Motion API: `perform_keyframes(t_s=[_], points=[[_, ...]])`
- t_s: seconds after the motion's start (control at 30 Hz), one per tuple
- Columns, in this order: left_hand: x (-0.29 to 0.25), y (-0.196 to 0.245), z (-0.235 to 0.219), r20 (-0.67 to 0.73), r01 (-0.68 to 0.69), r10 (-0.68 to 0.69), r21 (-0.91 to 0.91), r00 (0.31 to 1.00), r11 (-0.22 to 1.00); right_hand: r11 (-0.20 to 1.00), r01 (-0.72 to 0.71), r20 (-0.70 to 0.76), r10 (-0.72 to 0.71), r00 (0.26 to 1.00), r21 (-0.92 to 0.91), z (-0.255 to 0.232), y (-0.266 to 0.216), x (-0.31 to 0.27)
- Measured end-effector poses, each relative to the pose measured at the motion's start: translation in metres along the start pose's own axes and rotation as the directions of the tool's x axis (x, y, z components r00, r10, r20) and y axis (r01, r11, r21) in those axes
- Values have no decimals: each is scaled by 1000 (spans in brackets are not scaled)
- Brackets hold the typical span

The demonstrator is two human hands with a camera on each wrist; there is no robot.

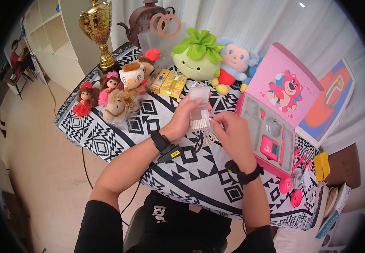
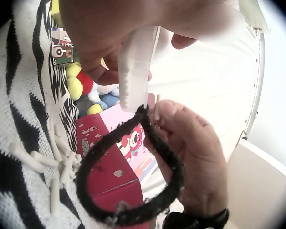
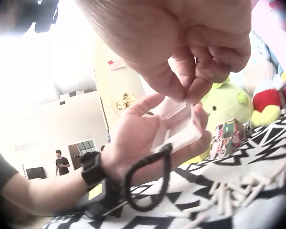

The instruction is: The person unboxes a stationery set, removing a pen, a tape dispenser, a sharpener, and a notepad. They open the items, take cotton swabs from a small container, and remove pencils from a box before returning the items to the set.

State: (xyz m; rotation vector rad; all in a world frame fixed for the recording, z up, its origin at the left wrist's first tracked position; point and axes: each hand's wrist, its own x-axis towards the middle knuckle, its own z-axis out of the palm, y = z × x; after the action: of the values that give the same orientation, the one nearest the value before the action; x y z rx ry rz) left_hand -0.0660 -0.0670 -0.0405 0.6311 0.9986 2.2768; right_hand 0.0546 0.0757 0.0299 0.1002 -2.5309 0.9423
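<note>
My left hand (image 1: pixel 183 113) grips a small clear plastic box (image 1: pixel 199 110), thumb on one side. Short white sticks (image 1: pixel 199 124) lie in a row at the box's near end. A black cord loop (image 2: pixel 178 177) hangs from that end. Close beside it, my right hand (image 1: pixel 235 131) pinches a thin white stick (image 2: pixel 157 106) between thumb and finger. More loose white sticks (image 2: pixel 62 157) lie in a pile on the patterned cloth below, also visible in the right wrist view.
An open pink box (image 1: pixel 242 114) with moulded compartments stands right of my hands. Plush toys (image 1: pixel 197 67), a yellow box (image 1: pixel 169 83) and small dolls (image 1: pixel 85 100) line the back and left. A gold trophy (image 1: pixel 97 29) stands at the far left corner. Pink rolls (image 1: pixel 285 185) lie right.
</note>
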Motion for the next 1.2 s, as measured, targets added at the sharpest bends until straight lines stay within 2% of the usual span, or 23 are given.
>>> perform_keyframes(t_s=[0.07,0.23,0.43,0.57,0.63,0.77,0.87,0.9,0.97,1.0,1.07,1.2], points=[[-1,-1,1,-9,-18,18,10,1000,1000,999,45,-36,-44,998,30,13,-7,2],[-3,-1,4,13,-56,56,17,998,998,980,150,-93,-163,982,-133,41,-8,9],[-4,-1,3,8,-17,17,-29,1000,999,958,136,-87,-162,983,-252,49,-19,12],[-4,-3,2,23,-15,16,-41,1000,999,968,123,-93,-147,985,-218,46,-18,10],[-3,-3,1,36,-54,54,1,998,999,969,171,-149,-199,969,-178,43,-15,9],[-2,-1,1,28,-66,66,16,997,998,981,134,-173,-158,972,-138,13,-10,6],[0,3,-1,54,5,-3,-36,999,999,949,96,-56,-118,991,-301,-11,8,2],[-1,5,0,12,22,-21,-36,1000,999,948,95,-56,-117,992,-303,-14,16,-1],[-1,7,1,-30,38,-39,-35,999,999,850,252,182,-187,965,-463,-15,27,-5],[-1,8,2,-43,41,-43,-37,998,998,850,251,181,-187,966,-463,-12,30,-7],[-1,7,2,-55,45,-47,-37,997,998,795,282,282,-146,948,-537,-4,32,-11],[0,5,2,-42,24,-25,-39,999,999,721,303,335,-104,937,-623,10,44,-15]])
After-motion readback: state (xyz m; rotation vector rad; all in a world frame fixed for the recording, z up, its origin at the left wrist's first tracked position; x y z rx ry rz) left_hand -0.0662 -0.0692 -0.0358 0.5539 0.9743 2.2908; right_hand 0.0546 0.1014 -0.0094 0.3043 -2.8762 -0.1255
